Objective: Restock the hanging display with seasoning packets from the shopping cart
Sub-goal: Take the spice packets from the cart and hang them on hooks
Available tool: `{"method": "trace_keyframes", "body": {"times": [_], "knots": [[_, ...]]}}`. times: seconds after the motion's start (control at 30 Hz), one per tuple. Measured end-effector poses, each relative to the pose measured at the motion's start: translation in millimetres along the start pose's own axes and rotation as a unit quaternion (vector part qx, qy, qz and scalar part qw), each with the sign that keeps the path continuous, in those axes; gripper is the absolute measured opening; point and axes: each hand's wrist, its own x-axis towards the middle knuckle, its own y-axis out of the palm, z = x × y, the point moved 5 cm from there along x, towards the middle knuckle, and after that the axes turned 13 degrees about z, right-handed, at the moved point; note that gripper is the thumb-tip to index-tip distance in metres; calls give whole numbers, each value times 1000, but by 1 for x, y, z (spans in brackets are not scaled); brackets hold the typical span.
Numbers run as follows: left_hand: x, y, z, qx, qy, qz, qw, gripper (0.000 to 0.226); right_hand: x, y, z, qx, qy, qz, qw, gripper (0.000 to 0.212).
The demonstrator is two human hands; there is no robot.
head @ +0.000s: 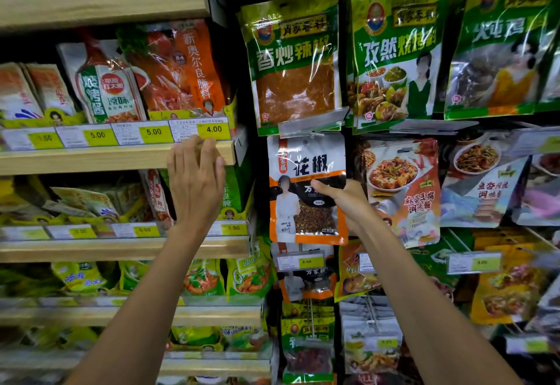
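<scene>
The right hand [348,202] grips the peppercorn packet [306,190] by its right edge. The thumb lies across the front over the black band, and the fingers are hidden behind. The packet is upright against the hanging display [345,21], near its left edge, with its top just under a clear tag holder [312,125]. Whether it sits on a hook cannot be told. It has a white top printed 花椒, an orange border and a clear window showing brown peppercorns.

The left hand [195,178] holds nothing; its straight fingers rest on the front edge of a wooden shelf [121,157], just below a yellow price tag [213,129] reading 4.00.

Above the held packet hangs a green pouch [291,63] marked 香炒辣椒, filled with red powder. Beside that hangs another green pouch [397,51] marked 孜然烧烤料. Just right of the held packet hangs a sauce pouch [403,190] reading 麻婆豆腐调味酱. Below it, a tag [306,262] reads 6.00. On the shelf stands an orange bag [194,63] labelled 新奥尔良腌料.
</scene>
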Motion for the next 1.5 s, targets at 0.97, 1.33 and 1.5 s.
{"method": "trace_keyframes", "body": {"times": [0.97,1.33,1.5], "knots": [[-1,-18,-6,-46,-17,89,995,31,-37,4,-7,-304,5,-165,938,58],[-29,-32,-43,-82,4,-7,997,25,-38,-9,-24,-272,-24,-133,953,69],[-57,22,-88,-349,-133,183,910,52,-23,-4,-24,-245,-51,-104,963,90]]}}
